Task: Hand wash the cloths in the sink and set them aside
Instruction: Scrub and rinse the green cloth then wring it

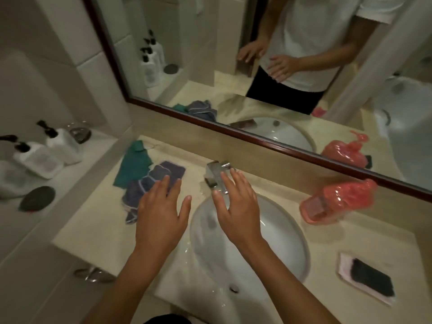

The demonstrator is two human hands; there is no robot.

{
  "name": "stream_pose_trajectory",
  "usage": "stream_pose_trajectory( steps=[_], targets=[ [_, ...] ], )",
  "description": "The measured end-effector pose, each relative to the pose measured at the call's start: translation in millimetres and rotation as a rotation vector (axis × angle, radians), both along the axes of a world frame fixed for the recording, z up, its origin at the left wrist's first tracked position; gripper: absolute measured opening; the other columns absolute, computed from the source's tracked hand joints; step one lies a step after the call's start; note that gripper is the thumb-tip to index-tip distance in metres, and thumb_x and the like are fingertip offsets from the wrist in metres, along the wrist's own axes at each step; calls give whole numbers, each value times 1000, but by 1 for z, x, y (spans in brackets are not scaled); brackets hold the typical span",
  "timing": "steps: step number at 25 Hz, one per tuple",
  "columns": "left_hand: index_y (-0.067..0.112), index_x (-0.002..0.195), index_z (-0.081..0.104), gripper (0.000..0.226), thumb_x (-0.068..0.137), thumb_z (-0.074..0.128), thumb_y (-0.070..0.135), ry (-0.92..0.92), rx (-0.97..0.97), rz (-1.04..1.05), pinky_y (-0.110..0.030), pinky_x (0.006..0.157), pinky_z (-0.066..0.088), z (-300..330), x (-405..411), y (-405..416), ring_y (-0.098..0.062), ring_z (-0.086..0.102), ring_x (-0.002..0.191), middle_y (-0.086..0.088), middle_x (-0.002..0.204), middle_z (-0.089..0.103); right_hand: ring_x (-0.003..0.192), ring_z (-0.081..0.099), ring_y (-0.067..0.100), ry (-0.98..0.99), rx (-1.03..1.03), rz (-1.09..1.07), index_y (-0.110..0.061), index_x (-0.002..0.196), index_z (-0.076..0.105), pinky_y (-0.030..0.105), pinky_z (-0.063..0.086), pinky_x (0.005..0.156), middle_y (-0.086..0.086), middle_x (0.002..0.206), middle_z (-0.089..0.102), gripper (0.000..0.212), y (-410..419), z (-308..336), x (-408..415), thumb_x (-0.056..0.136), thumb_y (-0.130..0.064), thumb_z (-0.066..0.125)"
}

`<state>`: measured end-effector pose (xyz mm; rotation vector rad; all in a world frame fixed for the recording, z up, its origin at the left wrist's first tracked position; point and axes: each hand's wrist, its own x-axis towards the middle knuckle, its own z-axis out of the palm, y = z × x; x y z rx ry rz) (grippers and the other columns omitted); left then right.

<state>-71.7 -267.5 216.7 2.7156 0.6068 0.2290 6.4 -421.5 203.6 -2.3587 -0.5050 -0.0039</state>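
Note:
A grey-blue cloth (pixel 149 183) with pale stitching lies crumpled on the countertop left of the sink, and a teal cloth (pixel 133 163) lies flat just behind it. My left hand (pixel 161 211) hovers over the near end of the grey-blue cloth with its fingers spread and straight, holding nothing. My right hand (pixel 236 204) is spread open over the far rim of the white oval sink (pixel 287 232), right in front of the chrome tap (pixel 216 175). No cloth shows inside the basin. Water drops sit on its near rim.
A pink plastic bag over a box (pixel 336 199) stands right of the tap. A dark phone on a pale cloth (pixel 367 279) lies at the counter's right front. White pump bottles (pixel 51 150) and a dark round dish (pixel 37 198) sit on the left ledge. The mirror (pixel 257 54) runs behind.

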Motion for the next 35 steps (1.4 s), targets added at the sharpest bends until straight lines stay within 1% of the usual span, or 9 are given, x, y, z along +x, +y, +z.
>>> stream_pose_trajectory(
  steps=[3, 6, 9, 16, 20, 22, 26, 30, 35],
  targets=[
    [6, 140, 57, 55, 99, 45, 40, 1, 0, 51, -53, 107, 42, -8, -13, 47, -38, 48, 136, -20, 147, 52, 151, 23, 16, 37, -4, 58, -26, 147, 50, 34, 15, 121, -2, 160, 36, 58, 56, -8, 1, 97, -52, 39],
    [9, 146, 51, 51, 102, 52, 35, 45, -25, 113, -48, 112, 37, -24, -17, 93, -34, 43, 141, -17, 152, 47, 148, 29, 19, 56, -21, 119, -23, 145, 52, 31, 18, 118, 1, 158, 41, 56, 111, -20, 2, 97, -50, 41],
    [10, 147, 49, 51, 103, 49, 35, 66, -84, 170, -48, 113, 35, -45, -11, 136, -33, 42, 141, -17, 154, 44, 146, 34, 23, 98, -74, 193, -19, 146, 51, 37, 25, 119, 5, 156, 44, 50, 162, -41, 10, 102, -41, 47],
    [6, 146, 49, 49, 105, 46, 33, 90, -258, 275, -46, 108, 41, -119, 34, 226, -35, 49, 133, -16, 147, 52, 137, 46, 23, 234, -190, 279, -15, 148, 49, 34, 35, 115, 7, 150, 51, 47, 262, -98, 60, 104, -32, 48],
    [8, 148, 45, 49, 107, 39, 34, 127, -389, 308, -44, 109, 40, -168, 67, 265, -32, 49, 133, -14, 147, 52, 118, 60, 28, 339, -208, 295, -16, 146, 50, 38, 47, 101, 11, 133, 63, 43, 295, -140, 93, 104, -26, 49],
    [8, 148, 45, 48, 107, 38, 33, 141, -402, 311, -41, 110, 36, -193, 81, 281, -33, 47, 134, -16, 147, 50, 126, 54, 31, 316, -266, 340, -15, 146, 49, 40, 43, 105, 12, 137, 60, 44, 309, -163, 108, 104, -26, 50],
    [5, 146, 48, 49, 106, 46, 31, 202, -310, 238, -43, 113, 34, -237, 101, 303, -37, 43, 134, -21, 148, 48, 148, 28, 29, 182, -454, 519, -17, 153, 40, 35, 16, 121, 7, 158, 40, 50, 338, -205, 128, 106, -32, 45],
    [2, 127, 67, 37, 96, 66, 23, 99, -237, 226, -43, 99, 40, -265, 102, 310, -41, 51, 114, -22, 128, 61, 132, 44, 30, 174, -422, 475, -18, 142, 55, 31, 25, 109, 8, 150, 50, 42, 353, -236, 130, 102, -29, 53],
    [-4, 106, 74, 20, 88, 73, 6, -37, -505, 302, -42, 88, 51, -267, 111, 322, -37, 64, 99, -23, 104, 69, 107, 53, 29, 172, -330, 336, -19, 115, 76, 35, 37, 94, 4, 125, 67, 24, 357, -245, 130, 97, -22, 62]
  ],
)
